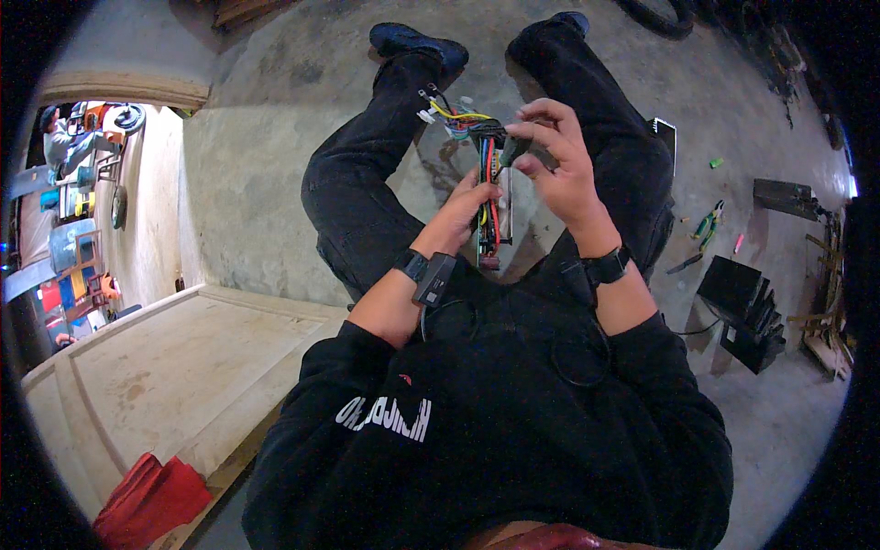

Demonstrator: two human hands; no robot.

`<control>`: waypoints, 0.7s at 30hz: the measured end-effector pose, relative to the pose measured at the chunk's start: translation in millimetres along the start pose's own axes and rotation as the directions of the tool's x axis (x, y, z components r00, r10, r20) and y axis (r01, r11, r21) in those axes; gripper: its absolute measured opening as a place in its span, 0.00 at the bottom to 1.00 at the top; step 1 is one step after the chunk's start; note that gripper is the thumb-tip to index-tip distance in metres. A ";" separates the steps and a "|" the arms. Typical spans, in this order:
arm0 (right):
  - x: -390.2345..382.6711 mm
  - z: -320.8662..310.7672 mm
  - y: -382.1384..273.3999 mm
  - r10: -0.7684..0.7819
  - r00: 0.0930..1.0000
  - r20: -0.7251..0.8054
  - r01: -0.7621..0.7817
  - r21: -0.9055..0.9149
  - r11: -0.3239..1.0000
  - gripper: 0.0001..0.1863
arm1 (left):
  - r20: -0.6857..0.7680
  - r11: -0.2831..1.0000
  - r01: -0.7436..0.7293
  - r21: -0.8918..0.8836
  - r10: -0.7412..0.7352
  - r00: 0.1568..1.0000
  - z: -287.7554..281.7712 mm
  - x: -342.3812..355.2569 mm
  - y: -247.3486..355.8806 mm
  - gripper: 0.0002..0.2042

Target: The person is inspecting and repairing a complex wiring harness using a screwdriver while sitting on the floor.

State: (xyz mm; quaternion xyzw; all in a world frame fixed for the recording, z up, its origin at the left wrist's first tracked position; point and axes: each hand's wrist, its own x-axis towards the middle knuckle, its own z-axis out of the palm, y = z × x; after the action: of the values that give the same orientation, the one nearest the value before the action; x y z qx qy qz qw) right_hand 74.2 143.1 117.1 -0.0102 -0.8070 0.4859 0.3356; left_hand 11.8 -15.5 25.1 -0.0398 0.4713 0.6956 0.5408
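My left hand [463,206] grips a long, narrow electronic unit [489,253] between my legs, with red, blue, black and yellow wires running along it. At its upper end, a loom of coloured wires [458,117] spreads out with connectors and ring terminals. My right hand [559,165] is closed on a dark, short tool [513,151], apparently a screwdriver, beside a terminal strip [495,161] on the unit; its middle fingers are raised and the tool's tip is hard to make out.
Pliers [706,225], a small green piece [716,162] and dark metal boxes [733,302] lie on the floor [257,183] at right. A pale panel [165,367] with red cloth [151,500] is at lower left; through an opening, another person [60,137] sits among clutter.
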 end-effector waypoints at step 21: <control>-0.9 -3.1 3.8 -0.042 0.997 0.062 0.044 -0.024 0.999 0.14 | 0.024 1.000 -0.008 0.018 0.008 1.000 -5.6 0.0 -3.0 0.27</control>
State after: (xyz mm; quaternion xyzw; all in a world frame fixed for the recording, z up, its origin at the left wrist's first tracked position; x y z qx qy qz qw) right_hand 75.4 147.2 114.6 0.0180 -0.8230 0.4683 0.3209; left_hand 11.7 -19.4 20.1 -0.0246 0.4711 0.6939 0.5441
